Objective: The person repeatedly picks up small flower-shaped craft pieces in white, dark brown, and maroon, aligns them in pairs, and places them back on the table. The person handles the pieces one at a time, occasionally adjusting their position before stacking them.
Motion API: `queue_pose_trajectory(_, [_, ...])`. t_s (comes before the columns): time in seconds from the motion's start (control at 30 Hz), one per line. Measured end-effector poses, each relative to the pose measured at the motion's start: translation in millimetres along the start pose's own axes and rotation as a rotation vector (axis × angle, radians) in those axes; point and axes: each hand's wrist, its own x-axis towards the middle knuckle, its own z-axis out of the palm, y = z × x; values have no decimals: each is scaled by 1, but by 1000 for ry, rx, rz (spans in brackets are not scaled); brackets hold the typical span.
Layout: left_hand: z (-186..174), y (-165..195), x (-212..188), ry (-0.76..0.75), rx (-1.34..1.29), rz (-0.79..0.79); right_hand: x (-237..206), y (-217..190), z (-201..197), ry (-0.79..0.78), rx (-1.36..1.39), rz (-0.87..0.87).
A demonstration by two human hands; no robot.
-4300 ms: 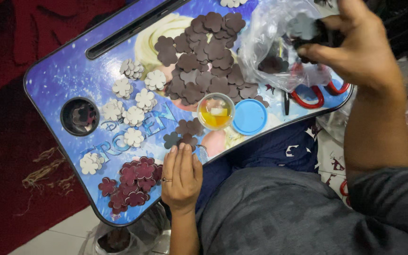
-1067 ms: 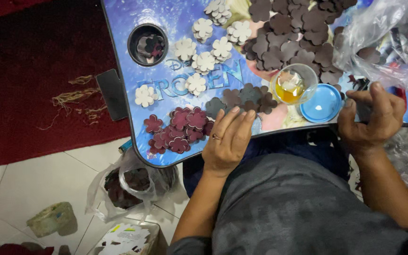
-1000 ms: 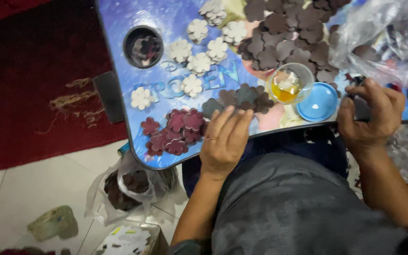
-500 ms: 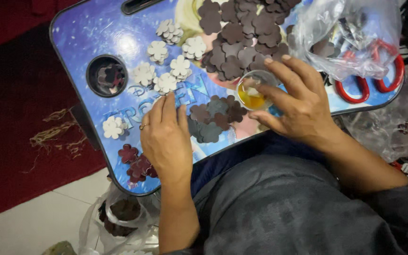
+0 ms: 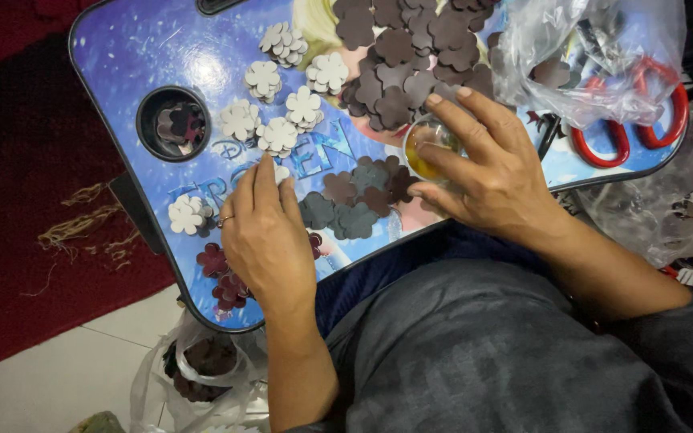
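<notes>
Right hand covers glue cup on tray

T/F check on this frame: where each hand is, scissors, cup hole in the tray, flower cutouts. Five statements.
1. The right hand covers a small clear cup of yellow liquid. True.
2. The left hand holds the red-handled scissors. False: it rests flat on the lap tray; the scissors lie at the tray's far right.
3. The tray's round cup hole is empty. False: flower cutouts sit in it.
4. White flower cutouts lie beyond the left hand. True.
5. The plastic bag partly covers the scissors. True.
</notes>
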Motion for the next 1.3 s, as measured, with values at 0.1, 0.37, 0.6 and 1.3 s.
queue_pose_trajectory(0.1, [-2,0,1,-2,-9,-6,1,-1,2,3,-4,-16])
queue_pose_trajectory(0.37, [-5,1,-3,9,-117,-74,-3,-2,0,46,2,11])
queue_pose_trajectory(0.6, [-10,2,-1,14,-122,-113,-13,-5,-11,75,48,35])
queue_pose_trajectory(1.3, [16,14,-48,-307,-1575,-580,-27,-21,-49,-16,849,151])
